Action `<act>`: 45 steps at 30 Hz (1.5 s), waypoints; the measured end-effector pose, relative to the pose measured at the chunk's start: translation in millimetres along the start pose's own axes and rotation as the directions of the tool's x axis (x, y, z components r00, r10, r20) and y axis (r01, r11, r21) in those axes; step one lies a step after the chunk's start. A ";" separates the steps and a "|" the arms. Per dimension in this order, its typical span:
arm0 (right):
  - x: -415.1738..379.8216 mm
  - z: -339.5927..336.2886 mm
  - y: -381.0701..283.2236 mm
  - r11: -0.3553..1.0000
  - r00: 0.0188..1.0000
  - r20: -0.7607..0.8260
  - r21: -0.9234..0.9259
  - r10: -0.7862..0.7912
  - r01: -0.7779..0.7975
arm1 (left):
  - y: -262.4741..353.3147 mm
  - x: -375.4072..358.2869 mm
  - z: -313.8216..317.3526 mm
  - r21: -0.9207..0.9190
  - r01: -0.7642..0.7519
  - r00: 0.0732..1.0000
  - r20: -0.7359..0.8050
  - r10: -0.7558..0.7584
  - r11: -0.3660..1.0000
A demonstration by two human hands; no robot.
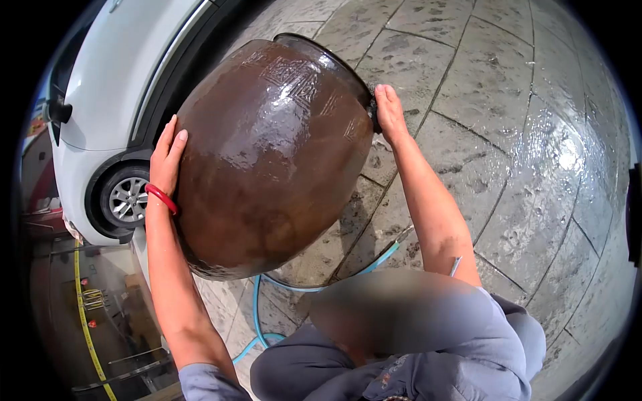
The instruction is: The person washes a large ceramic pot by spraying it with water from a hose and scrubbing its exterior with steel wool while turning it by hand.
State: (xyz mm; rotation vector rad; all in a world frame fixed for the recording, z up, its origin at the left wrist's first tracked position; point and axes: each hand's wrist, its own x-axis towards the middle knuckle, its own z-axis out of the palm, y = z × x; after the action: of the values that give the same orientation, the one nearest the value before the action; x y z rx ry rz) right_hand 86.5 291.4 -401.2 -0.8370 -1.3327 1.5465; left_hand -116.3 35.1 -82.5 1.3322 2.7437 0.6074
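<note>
A large brown glazed jar (pixel 267 160) with a raised square pattern lies tilted in front of me, wet and shiny. Its dark rim (pixel 328 57) points away to the upper right. Against the jar's left side rests my left hand (pixel 166 157), fingers stretched flat along the wall, with a red bangle (pixel 162 199) on the wrist. My right hand (pixel 390 115) presses a dark scrubbing pad (pixel 376 115) to the jar's shoulder near the rim. Most of the pad is hidden behind the palm and fingers.
Wet stone-patterned paving (pixel 481 87) spreads around the jar. A light blue hose (pixel 257 307) curls on the ground between the jar and my knees. At the left stands a white car (pixel 100 140). Below it, at lower left, are a yellow strip (pixel 83 314) and dark glass-like panels.
</note>
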 end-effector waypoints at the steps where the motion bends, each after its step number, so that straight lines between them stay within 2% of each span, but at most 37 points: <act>1: 11.5 -2.5 10.8 1.000 0.998 0.056 -0.016 0.011 -0.011 | -6.8 -8.1 -9.0 -0.034 -0.056 0.998 0.039 0.058 0.998; 2: 16.2 -4.0 22.9 0.999 0.993 0.113 -0.031 0.030 -0.027 | -19.8 -20.3 -19.3 -0.066 -0.107 0.991 0.079 0.112 0.992; 3: 11.4 -8.2 10.1 0.996 0.982 0.173 0.033 0.073 -0.079 | -44.1 -38.9 -34.2 -0.111 -0.075 0.996 0.044 0.081 0.991; 4: 18.2 -9.2 26.5 0.992 0.971 0.216 0.052 0.101 -0.115 | -84.0 -64.8 -53.6 -0.006 0.005 0.996 -0.092 -0.006 1.000; 5: 17.4 -7.0 24.4 0.991 0.970 0.216 0.048 0.113 -0.126 | -121.4 -101.6 -68.4 -0.125 0.255 0.932 -0.234 -0.278 0.959; 6: 17.0 -7.5 18.3 0.990 0.972 0.201 0.046 0.125 -0.137 | -154.5 -144.1 -74.1 -0.267 0.454 0.786 -0.329 -0.523 0.850; 7: 13.2 -5.4 15.8 0.988 0.972 0.194 0.046 0.134 -0.145 | -186.6 -192.4 -63.8 -0.378 0.604 0.612 -0.344 -0.712 0.701; 8: 10.7 -1.3 11.1 0.988 0.985 0.124 0.084 0.118 -0.129 | -234.5 -245.2 -54.5 -0.645 0.625 0.533 -0.058 -0.844 0.439; 9: 10.8 2.6 6.5 0.988 0.993 0.060 0.116 0.097 -0.103 | -255.9 -284.2 -31.7 -0.737 0.647 0.564 0.289 -0.774 0.197; 10: 11.3 4.1 4.1 0.990 0.994 0.064 0.105 0.091 -0.098 | -229.0 -302.3 12.2 -0.819 0.536 0.657 0.252 -0.711 0.205; 11: 11.3 4.5 2.4 0.975 0.987 0.088 0.167 0.135 -0.149 | -208.0 -303.0 45.7 -0.904 0.424 0.700 0.291 -0.653 0.052; 12: 9.2 5.1 1.4 0.953 0.976 0.116 0.224 0.182 -0.205 | -182.5 -290.2 77.7 -0.979 0.181 0.562 0.181 -0.807 -0.094; 14: 8.2 13.1 0.6 0.956 0.979 0.079 0.216 0.186 -0.199 | -170.5 -280.1 102.9 -1.000 0.013 0.556 -0.010 -0.831 0.021; 15: 6.3 16.8 0.8 0.954 0.982 0.031 0.233 0.187 -0.189 | -175.8 -278.2 105.2 -1.000 0.017 0.546 0.000 -0.838 0.011; 17: 3.9 20.8 3.7 0.968 0.986 0.027 0.187 0.163 -0.165 | -187.4 -266.9 101.4 -0.993 0.023 0.461 -0.090 -0.883 0.113; 20: -2.5 23.3 7.6 0.988 0.990 -0.052 0.097 0.128 -0.123 | -178.3 -248.7 101.4 -0.984 -0.011 0.476 -0.160 -0.865 0.176; 22: -8.0 21.5 9.8 0.995 0.982 -0.164 0.047 0.093 -0.086 | -179.6 -245.6 100.6 -0.986 0.020 0.454 -0.136 -0.881 0.163; 23: -11.3 15.4 11.0 0.988 0.980 -0.141 0.085 0.142 -0.131 | -193.5 -251.4 101.4 -0.986 0.004 0.482 -0.146 -0.864 0.169; 25: -22.1 0.7 7.3 0.988 0.978 -0.154 0.079 0.142 -0.131 | -190.2 -262.9 102.2 -0.985 -0.005 0.509 -0.149 -0.848 0.171; 27: -32.5 -15.6 2.3 0.988 0.970 -0.201 0.099 0.137 -0.119 | -179.6 -274.6 104.4 -0.983 0.079 0.421 -0.118 -0.899 0.166; 28: -36.1 -24.4 -3.1 0.989 0.968 -0.215 0.095 0.131 -0.112 | -178.8 -281.8 106.8 -0.984 0.081 0.434 -0.110 -0.894 0.160; 30: -45.3 -41.4 -15.9 0.983 0.969 -0.185 0.105 0.166 -0.149 | -179.2 -301.5 109.3 -0.992 0.043 0.466 -0.084 -0.881 0.117; 32: -50.4 -54.9 -36.1 0.984 0.968 -0.186 0.096 0.169 -0.153 | -159.6 -317.2 107.6 -0.988 0.066 0.464 -0.094 -0.881 0.140; 34: -49.3 -66.7 -47.0 0.984 0.968 -0.187 0.086 0.168 -0.155 | -140.9 -333.1 104.3 -0.989 0.121 0.484 -0.017 -0.875 0.086; 36: -40.4 -73.7 -44.8 0.980 0.966 -0.162 0.032 0.201 -0.199 | -146.5 -350.0 102.2 -0.979 0.186 0.421 0.007 -0.907 0.078; 37: -37.4 -74.6 -47.5 0.985 0.970 -0.172 0.005 0.172 -0.174 | -117.4 -349.4 99.6 -0.986 0.152 0.463 0.005 -0.886 0.074; 38: -34.4 -76.0 -48.4 0.986 0.968 -0.186 0.011 0.167 -0.168 | -119.8 -357.7 96.6 -0.979 0.197 0.436 0.040 -0.899 0.052; 40: -28.7 -74.0 -56.3 0.968 0.957 -0.165 -0.042 0.237 -0.247 | -107.9 -363.8 86.8 -0.958 0.278 0.388 0.052 -0.920 0.064; 44: -17.6 -59.3 -69.6 0.977 0.969 -0.156 -0.056 0.193 -0.204 | -100.2 -365.6 77.4 -0.927 0.346 0.375 -0.004 -0.927 0.144; 45: -6.3 -54.6 -61.0 0.971 0.972 -0.138 -0.118 0.189 -0.206 | -105.5 -364.0 75.8 -0.923 0.354 0.412 0.010 -0.911 0.150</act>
State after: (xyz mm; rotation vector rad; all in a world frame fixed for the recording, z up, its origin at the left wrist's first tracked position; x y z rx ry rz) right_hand 150.6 306.5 -352.1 -1.1616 -1.3009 1.5416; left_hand 49.7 -275.8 -240.9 -0.5114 2.2170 2.0545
